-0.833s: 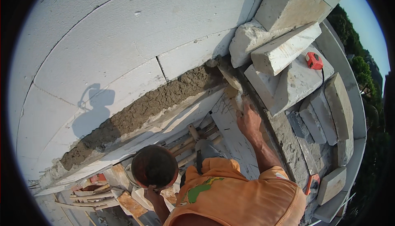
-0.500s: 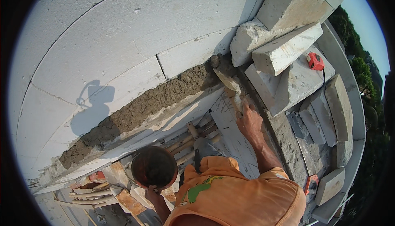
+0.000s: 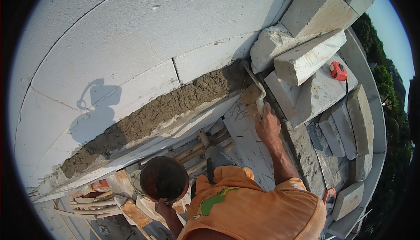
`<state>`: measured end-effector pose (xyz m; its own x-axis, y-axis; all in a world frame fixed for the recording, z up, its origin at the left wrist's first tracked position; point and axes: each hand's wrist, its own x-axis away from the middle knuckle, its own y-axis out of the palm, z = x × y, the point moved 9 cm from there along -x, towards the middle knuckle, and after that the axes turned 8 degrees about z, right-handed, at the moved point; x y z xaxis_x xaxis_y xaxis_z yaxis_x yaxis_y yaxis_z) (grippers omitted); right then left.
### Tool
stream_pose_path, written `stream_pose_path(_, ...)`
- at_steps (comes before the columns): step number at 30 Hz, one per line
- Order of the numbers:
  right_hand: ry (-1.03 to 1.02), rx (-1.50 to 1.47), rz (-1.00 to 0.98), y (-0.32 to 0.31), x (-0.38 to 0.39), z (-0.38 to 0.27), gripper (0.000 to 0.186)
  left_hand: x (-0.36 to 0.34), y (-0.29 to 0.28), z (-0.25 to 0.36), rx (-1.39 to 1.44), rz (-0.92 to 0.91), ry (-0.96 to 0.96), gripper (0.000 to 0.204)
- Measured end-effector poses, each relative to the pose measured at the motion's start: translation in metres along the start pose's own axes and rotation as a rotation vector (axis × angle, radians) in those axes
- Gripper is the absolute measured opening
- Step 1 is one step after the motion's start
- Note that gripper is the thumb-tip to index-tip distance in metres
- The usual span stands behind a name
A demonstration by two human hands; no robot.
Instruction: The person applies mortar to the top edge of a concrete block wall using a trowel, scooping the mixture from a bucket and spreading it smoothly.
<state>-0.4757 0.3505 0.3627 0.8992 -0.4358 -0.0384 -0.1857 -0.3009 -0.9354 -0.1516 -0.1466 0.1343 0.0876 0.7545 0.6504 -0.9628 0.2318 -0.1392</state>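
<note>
My right hand (image 3: 267, 124) is closed round the handle of a trowel (image 3: 259, 85). The trowel's blade stands on edge at the right end of a mortar bed (image 3: 175, 95), close to the rough end of a broken block (image 3: 269, 47). That grey, lumpy mortar runs along a ledge at the foot of the white block wall (image 3: 131, 30). Low at my left side, my left hand (image 3: 164, 207) grips the rim of a dark round bucket (image 3: 164, 179). The bucket's inside is in shadow, so its contents are hard to make out.
Loose blocks (image 3: 315, 60) are piled at the right, with a red tape measure (image 3: 338, 71) lying on one. Several thin block pieces (image 3: 345, 117) lean nearby. A metal straightedge or level (image 3: 321, 161) lies beside them. Wooden poles (image 3: 205, 152) and boards stand below the ledge.
The trowel has turned from lying flatter over the mortar to standing on edge, and shifted right toward the broken block. My right hand moved slightly with it. The left hand still holds the bucket.
</note>
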Motion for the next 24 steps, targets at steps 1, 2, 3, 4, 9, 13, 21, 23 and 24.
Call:
stream_pose_path(1, -0.029, 0.02, 0.024, 0.004, -0.007, 0.002, 0.059, 0.001, 0.001, 0.001, -0.003, 0.006, 0.002, 0.021)
stream_pose_path(2, -0.06, 0.033, 0.05, 0.007, -0.012, 0.001, 0.06, 0.0, 0.001, 0.001, -0.004, 0.004, 0.003, 0.021)
stream_pose_path(3, -0.059, 0.032, 0.052, 0.009, -0.012, 0.002, 0.06, -0.002, 0.001, 0.001, -0.024, 0.004, 0.003, 0.021)
stream_pose_path(4, -0.118, 0.033, 0.121, 0.006, -0.011, -0.003, 0.057, -0.004, 0.001, 0.0, -0.044, 0.003, 0.003, 0.022)
stream_pose_path(9, -0.094, -0.013, 0.071, -0.004, 0.008, -0.013, 0.053, -0.022, -0.013, -0.006, -0.051, 0.006, 0.04, 0.024)
stream_pose_path(13, -0.108, 0.012, 0.009, 0.011, 0.01, 0.001, 0.053, -0.007, 0.001, 0.001, -0.023, -0.014, -0.004, 0.029)
stream_pose_path(21, -0.148, -0.023, 0.089, 0.02, -0.016, -0.02, 0.051, -0.008, 0.007, 0.0, 0.021, -0.04, -0.017, 0.034)
stream_pose_path(23, -0.073, 0.034, 0.018, 0.023, -0.012, -0.027, 0.051, -0.005, 0.003, -0.001, 0.045, -0.037, -0.032, 0.034)
stream_pose_path(24, -0.092, 0.051, 0.01, 0.023, -0.01, -0.027, 0.051, -0.005, 0.005, 0.0, 0.026, -0.039, -0.027, 0.033)
